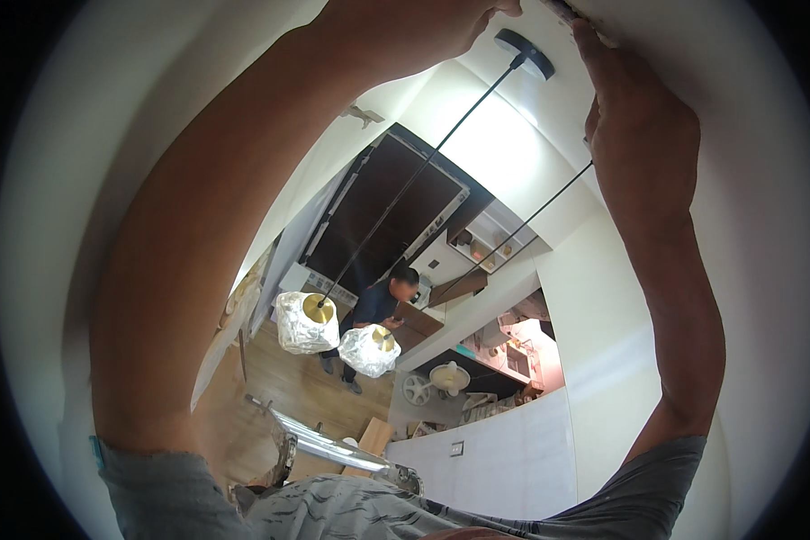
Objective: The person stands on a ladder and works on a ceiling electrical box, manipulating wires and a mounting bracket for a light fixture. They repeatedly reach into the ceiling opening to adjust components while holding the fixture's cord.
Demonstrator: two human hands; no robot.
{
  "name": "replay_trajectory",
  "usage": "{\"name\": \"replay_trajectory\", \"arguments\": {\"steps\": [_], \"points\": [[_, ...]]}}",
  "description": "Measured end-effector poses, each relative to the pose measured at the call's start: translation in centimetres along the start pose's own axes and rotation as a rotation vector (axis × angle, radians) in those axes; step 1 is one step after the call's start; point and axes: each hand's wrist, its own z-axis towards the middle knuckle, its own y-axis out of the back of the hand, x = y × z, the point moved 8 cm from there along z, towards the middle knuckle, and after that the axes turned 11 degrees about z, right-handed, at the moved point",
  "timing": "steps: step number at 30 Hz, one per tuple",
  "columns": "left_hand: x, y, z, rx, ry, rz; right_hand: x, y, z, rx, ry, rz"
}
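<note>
My left hand [463, 18] is raised to the ceiling at the top edge, partly cut off, fingers curled; what they grip is out of sight. My right hand [639, 126] is curled, index finger raised against a narrow dark piece [562, 13] on the ceiling; its grip is unclear. Between them is a round black ceiling mount [535, 63] with a cord down to a plastic-wrapped pendant lamp [299, 328]. Another cord runs from beside my right hand toward a second wrapped lamp [369, 355], lower and to the right of the first.
Below, a person [373, 310] in a dark top stands beside wooden panels [416, 328]. A dark door [387, 193] and white shelving [490, 247] are beyond. A metal ladder [328, 432] is beneath me; a white fan [450, 378] stands near a low wall [504, 450].
</note>
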Motion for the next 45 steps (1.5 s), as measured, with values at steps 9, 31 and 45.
{"name": "replay_trajectory", "arguments": {"steps": [9, 31, 45], "points": [[-0.1, 0.5, -0.1, 0.051, 0.027, -0.056, -1.7, -0.9, -1.2, -0.298, 0.087, 0.153], [-0.6, 1.5, 0.1, -0.014, 0.019, -0.089, -2.3, -0.2, -1.8, -0.295, 0.188, 0.1], [-0.4, 1.9, 0.0, 0.02, 0.028, -0.076, -1.5, -0.6, -1.2, -0.205, 0.15, 0.015]]}}
